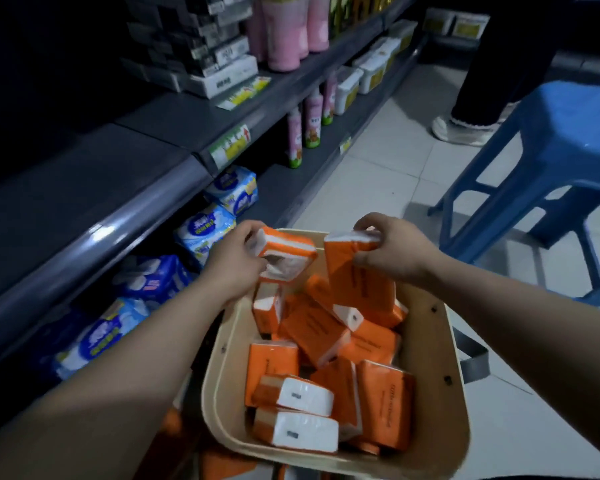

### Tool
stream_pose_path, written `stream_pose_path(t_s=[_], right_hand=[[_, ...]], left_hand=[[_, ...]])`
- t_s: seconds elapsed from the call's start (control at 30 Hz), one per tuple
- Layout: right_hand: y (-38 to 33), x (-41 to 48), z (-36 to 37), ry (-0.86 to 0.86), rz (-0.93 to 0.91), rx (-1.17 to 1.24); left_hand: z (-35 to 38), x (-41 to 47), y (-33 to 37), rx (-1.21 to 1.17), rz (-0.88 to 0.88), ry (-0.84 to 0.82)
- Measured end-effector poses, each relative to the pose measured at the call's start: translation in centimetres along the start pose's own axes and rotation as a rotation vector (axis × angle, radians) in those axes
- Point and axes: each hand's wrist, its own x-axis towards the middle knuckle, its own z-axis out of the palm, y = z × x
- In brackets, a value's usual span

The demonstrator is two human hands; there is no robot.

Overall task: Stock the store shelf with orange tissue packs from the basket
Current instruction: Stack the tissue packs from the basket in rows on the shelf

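Now the left hand (234,261) curls its fingers round a small orange and white tissue pack (286,252), just above the far left corner of the cream plastic basket (433,358). The right hand (392,249) pinches a second orange tissue pack (359,275) by its top end, above the far edge of the basket. Many more orange packs (312,329) lie in a jumble inside the basket, some flat, some leaning. The long dark grey shelf (94,188) runs along the left side. Soft blue and white packs (207,228) sit under it.
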Motion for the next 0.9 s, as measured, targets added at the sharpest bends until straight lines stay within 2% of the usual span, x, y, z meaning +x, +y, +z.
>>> stream_pose_path(t_s=[0.2,0.37,0.5,0.6,0.77,0.9], right_hand=[[-5.7,-2.0,-2.6,0.154,-0.025,0.146],[-12.5,-4.2,-3.6,0.272,-0.106,0.314],[-18.0,-6.0,-3.1,0.252,-0.193,0.374],[-22.1,-7.0,-2.6,0.258,-0.266,0.373],[-28.4,-7.9,-0.7,0.217,-0.404,0.414],[-32.2,-7.8,1.6,0.184,-0.494,0.325]], left_hand=[[-9.2,-4.2,1.5,0.180,0.156,0.137],[-15.7,-8.7,2.2,-0.034,0.120,0.190],[-21.1,-12.4,3.3,-0.051,0.156,0.267],[-24.7,-15.0,3.7,-0.170,0.106,0.313],[-29.9,-18.2,2.7,-0.093,0.162,0.667],[-33.0,-19.8,1.1,-0.070,0.094,0.673]])
